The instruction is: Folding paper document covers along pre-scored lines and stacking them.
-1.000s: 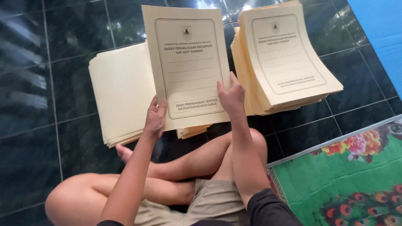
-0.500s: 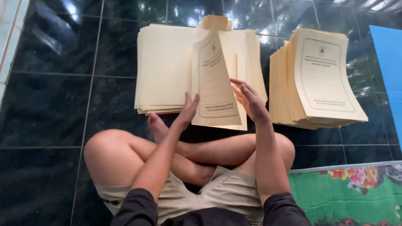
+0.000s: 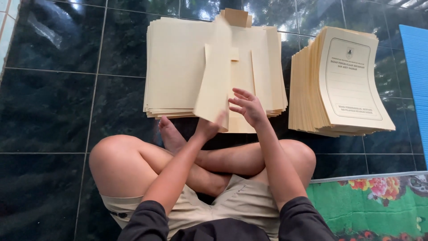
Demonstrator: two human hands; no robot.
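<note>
Folder cover (image 3: pixel 214 76), a cream card sheet, is standing nearly on edge in the head view, tilted over the opened pile of folders (image 3: pixel 178 67) that is lying flat on the dark tiled floor (image 3: pixel 49 111) just ahead of the person's crossed legs (image 3: pixel 133 165). It is being held upright at its lower corner, apparently so that the inner flaps beneath are lying exposed, a narrow strip and a small tab showing pale on the sheet below. The left hand (image 3: pixel 207 129) is pinching that lower edge from underneath, fingers closed together on the card, though the sheet is hiding the thumb and I cannot tell how firmly it is gripping. The right hand (image 3: pixel 247 107) is hovering just beside the cover, its fingers (image 3: pixel 238 100) spread and slightly curled, the tips close to the card or brushing it; contact is not certain. To the right, well apart from the hands, a second stack of folders (image 3: pixel 343 85) is sitting closed with a printed front uppermost, its edges fanning out as though set aside. A green flowered mat (image 3: pixel 370 205) is lying at the lower right, and a blue mat (image 3: pixel 414 58) is running along the far right edge.
</note>
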